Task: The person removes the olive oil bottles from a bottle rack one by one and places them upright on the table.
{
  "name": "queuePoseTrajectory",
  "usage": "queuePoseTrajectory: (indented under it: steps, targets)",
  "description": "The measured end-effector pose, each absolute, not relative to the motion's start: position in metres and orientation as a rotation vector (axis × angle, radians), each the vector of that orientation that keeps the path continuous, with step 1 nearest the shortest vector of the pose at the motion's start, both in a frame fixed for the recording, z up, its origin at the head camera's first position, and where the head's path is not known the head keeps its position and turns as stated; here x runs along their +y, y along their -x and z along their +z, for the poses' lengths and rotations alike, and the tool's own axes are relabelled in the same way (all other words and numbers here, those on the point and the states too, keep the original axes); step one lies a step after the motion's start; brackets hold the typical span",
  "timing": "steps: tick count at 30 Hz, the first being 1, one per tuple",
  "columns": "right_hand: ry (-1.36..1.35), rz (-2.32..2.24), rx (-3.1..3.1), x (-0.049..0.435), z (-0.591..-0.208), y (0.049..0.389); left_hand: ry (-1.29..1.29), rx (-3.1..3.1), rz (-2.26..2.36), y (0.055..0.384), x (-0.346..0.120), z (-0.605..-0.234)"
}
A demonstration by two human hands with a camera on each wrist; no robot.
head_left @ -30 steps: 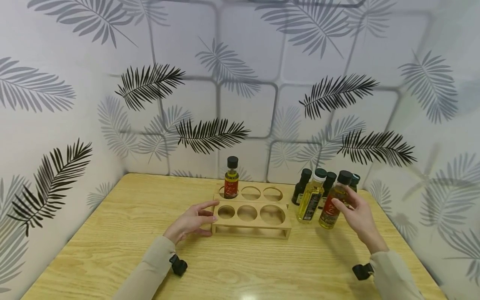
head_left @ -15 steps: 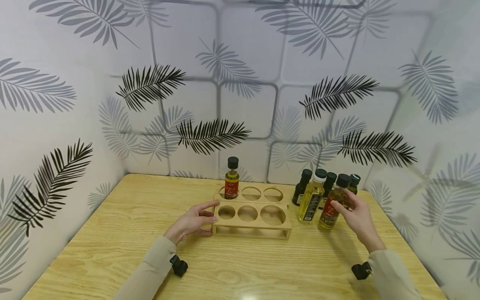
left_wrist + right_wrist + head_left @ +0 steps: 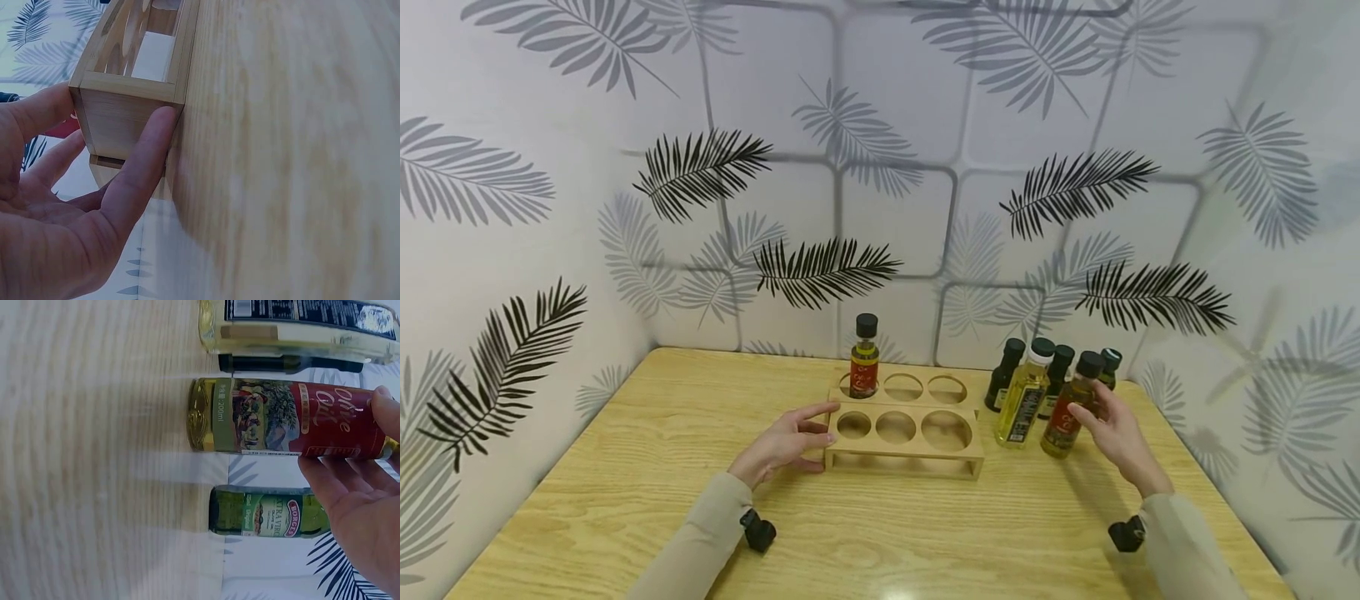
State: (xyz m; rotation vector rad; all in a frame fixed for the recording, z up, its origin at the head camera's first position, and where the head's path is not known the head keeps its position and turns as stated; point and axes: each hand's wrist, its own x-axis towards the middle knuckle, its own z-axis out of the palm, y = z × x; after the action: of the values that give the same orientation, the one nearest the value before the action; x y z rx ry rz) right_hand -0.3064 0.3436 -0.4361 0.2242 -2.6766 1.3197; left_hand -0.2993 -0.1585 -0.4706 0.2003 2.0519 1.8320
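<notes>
My left hand (image 3: 784, 442) touches the left end of a two-tier wooden bottle rack (image 3: 904, 454), its extended fingers against the end panel in the left wrist view. One small bottle with a red label and black cap (image 3: 864, 367) stands in the rack's back left hole. At the right, my right hand (image 3: 1122, 429) holds a red-labelled olive oil bottle (image 3: 1066, 417) between thumb and fingers. Its label and golden base show in the right wrist view. The bottle leans slightly; whether its base touches the table, I cannot tell.
Left of the held bottle stands a clear bottle of yellow oil (image 3: 1024, 400). Dark bottles (image 3: 1002, 379) stand behind it. A green Borges olive oil bottle (image 3: 269, 512) is beyond my right hand. Patterned walls border the wooden table (image 3: 880, 533).
My right hand and the olive oil bottle have shifted slightly, the cap dropping a little and then moving right. The left hand and rack stay in place.
</notes>
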Motion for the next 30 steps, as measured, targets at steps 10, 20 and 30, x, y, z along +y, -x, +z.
queuePoseTrajectory:
  steps: [10, 20, 30]
  targets:
    - [-0.225, 1.435, -2.687, 0.354, -0.434, 0.313, -0.190, 2.057, 1.825, 0.299, -0.158, -0.470]
    - [-0.282, 1.368, -2.694, 0.357, -0.434, 0.314, -0.177, 2.061, 1.824, 0.300, -0.157, -0.471]
    - [-0.307, 1.383, -2.704, 0.360, -0.433, 0.313, -0.167, 2.060, 1.826, 0.301, -0.156, -0.472]
